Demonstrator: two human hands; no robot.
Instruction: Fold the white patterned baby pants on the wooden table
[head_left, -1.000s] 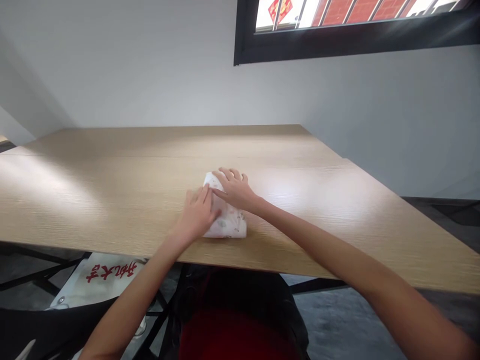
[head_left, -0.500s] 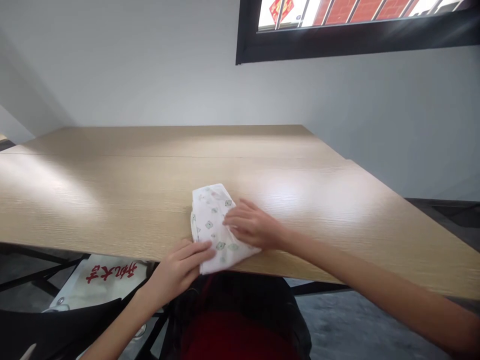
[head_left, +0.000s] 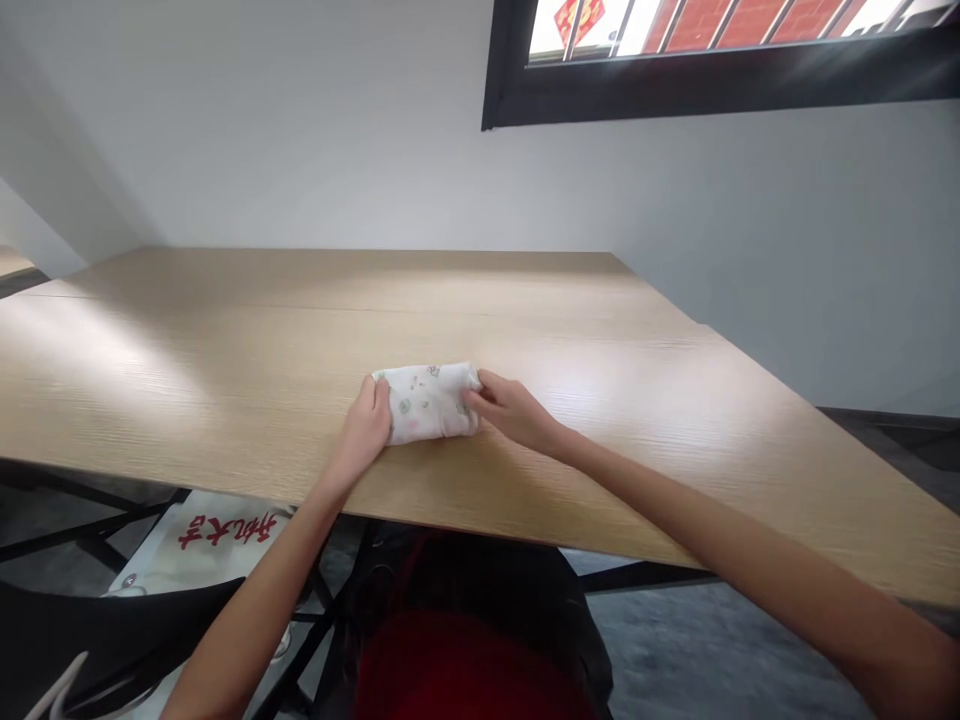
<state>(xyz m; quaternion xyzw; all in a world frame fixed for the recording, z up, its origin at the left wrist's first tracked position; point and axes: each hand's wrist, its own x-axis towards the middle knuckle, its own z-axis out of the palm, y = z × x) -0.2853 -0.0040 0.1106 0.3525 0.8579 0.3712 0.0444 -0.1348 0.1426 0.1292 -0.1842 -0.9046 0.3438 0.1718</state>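
- Folded white cloth point(head_left: 431, 402) with small printed motifs, some green, makes a compact oblong between our two hands, over the near middle of the table; whether its underside touches the wood we cannot tell.
- Our bare left hand point(head_left: 367, 410) is closed on the cloth's left end, thumb over the top face, the other fingers mostly hidden.
- Our bare right hand point(head_left: 516, 410) pinches the right end, thumb on the top face and bent fingers by the far right corner.
- Below us spreads a broad, pale wood-grain table point(head_left: 300, 345), its far edge along a plain grey-white wall point(head_left: 337, 130).
- At far right we see a dark window frame point(head_left: 600, 95).
- At near left, below table height, lies a flat white item with red characters point(head_left: 214, 550).
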